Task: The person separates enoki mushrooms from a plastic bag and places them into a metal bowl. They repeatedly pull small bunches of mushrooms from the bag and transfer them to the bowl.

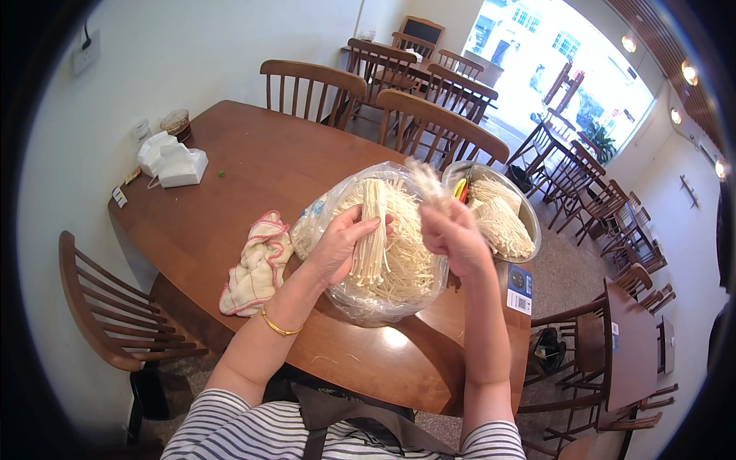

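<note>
My left hand [344, 244] grips a bundle of enoki mushrooms [371, 247], its thin stems hanging down over a clear plastic bag [368, 313]. Loose enoki [411, 264] fill the bag. To the right, my right hand [458, 236] is raised by the bag's edge, its fingers closed on a pale, motion-blurred piece of enoki [426, 183]. Just behind it, a metal bowl [536, 230] holds more enoki clumps [503, 230], red and yellow items that look like peppers [460, 188], and what seems to be a knife blade.
The wooden table [276, 155] carries a crumpled cream cloth [256, 267] with red edging left of the bag. White tissue packaging [175, 161] and a lidded cup [176, 123] stand near the wall. A printed card [519, 290] lies at the right edge. Wooden chairs [313, 80] surround the table.
</note>
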Available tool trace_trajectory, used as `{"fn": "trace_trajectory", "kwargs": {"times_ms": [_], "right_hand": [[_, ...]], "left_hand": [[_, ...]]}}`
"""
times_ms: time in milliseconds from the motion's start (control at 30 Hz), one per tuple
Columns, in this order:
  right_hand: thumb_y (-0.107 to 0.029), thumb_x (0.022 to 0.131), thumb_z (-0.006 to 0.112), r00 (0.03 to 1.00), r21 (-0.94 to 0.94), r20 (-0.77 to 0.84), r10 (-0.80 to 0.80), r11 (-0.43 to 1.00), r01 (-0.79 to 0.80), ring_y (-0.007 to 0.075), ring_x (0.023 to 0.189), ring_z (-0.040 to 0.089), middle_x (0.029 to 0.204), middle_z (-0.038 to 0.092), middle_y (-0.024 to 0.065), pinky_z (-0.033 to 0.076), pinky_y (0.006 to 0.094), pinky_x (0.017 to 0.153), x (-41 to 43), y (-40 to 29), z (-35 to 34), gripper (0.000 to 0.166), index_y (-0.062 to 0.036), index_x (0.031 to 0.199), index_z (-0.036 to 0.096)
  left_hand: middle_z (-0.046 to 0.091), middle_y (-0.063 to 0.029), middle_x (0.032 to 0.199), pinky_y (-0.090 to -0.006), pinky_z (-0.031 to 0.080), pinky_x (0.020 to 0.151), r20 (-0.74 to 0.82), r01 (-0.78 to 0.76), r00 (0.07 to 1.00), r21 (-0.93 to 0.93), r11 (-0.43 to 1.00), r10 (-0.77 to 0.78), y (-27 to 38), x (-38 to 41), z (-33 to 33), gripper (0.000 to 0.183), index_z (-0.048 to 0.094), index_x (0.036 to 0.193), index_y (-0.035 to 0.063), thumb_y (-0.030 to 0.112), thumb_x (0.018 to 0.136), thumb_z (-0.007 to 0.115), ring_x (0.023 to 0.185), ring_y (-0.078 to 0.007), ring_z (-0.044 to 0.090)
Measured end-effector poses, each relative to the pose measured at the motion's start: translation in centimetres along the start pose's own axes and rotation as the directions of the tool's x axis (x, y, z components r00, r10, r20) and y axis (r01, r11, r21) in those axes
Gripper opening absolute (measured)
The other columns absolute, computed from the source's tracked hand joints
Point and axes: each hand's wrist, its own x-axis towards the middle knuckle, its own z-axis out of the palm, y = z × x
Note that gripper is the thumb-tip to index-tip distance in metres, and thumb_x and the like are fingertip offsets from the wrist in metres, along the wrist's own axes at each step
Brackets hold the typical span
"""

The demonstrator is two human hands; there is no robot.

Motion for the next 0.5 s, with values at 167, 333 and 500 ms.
{"fn": "trace_trajectory", "kwargs": {"times_ms": [167,333,500], "right_hand": [[-0.015,0.081,0.074,0.98,-0.392,0.011,-0.198,0.901,0.186,0.0024,0.063,0.051,0.081,0.063,-0.0014,0.039,0.0202,0.053,1.3,3.7,2.8,0.032,0.0029,0.105,0.063],[-0.014,0.083,0.07,0.997,-0.485,0.014,-0.077,0.871,0.075,0.0029,0.067,0.052,0.081,0.062,-0.0018,0.04,0.0201,0.056,0.8,2.9,2.8,0.028,0.0017,0.104,0.063],[-0.013,0.085,0.064,0.98,-0.104,0.108,0.168,0.982,-0.157,0.0057,0.063,0.052,0.076,0.06,-0.0013,0.04,0.0201,0.054,0.8,2.0,1.0,0.017,-0.0019,0.099,0.062]], "left_hand": [[0.057,-0.0105,0.118,-0.0304,0.051,0.092,0.038,-0.023,0.999,-0.018,1.0,0.023,-0.1,0.3,0.0,0.036,0.044,0.127,-0.0012,0.01,0.094,0.053,0.106,-0.0158,0.058],[0.057,-0.0094,0.118,-0.03,0.05,0.092,0.008,-0.038,0.999,-0.002,0.999,0.038,-0.3,0.3,-0.3,0.036,0.044,0.128,-0.0002,0.009,0.094,0.053,0.107,-0.0149,0.058],[0.057,-0.0085,0.118,-0.0291,0.05,0.09,0.023,-0.022,1.0,0.019,1.0,0.021,-0.2,0.2,-0.1,0.037,0.044,0.128,0.0003,0.009,0.094,0.053,0.105,-0.014,0.058]]}}
